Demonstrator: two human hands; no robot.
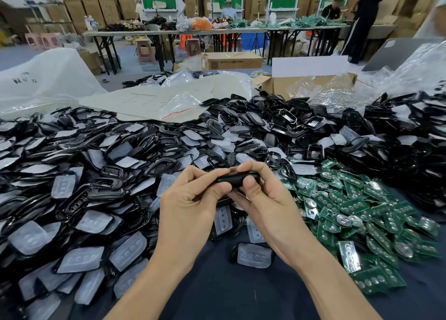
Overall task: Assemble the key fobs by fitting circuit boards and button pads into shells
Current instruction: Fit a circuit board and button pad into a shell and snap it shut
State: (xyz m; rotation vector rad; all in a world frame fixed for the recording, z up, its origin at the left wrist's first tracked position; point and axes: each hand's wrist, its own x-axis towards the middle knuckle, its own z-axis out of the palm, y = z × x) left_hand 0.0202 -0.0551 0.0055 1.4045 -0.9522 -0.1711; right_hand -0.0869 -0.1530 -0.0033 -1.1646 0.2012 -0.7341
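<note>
Both of my hands hold one black key fob shell (235, 177) edge-on above the table's middle. My left hand (190, 204) grips its left end with curled fingers and thumb. My right hand (263, 199) pinches its right end, thumb pressed on the near side. What sits inside the shell is hidden. A big heap of black shells (277, 124) and translucent button pads (128, 249) covers the left and back of the table. Green circuit boards (357, 208) lie piled at the right.
A dark blue cloth (229, 293) covers the table in front of me, with a loose button pad (254, 255) on it. Plastic bags (43, 83) and an open cardboard box (306, 83) stand behind the heaps. People work at far tables.
</note>
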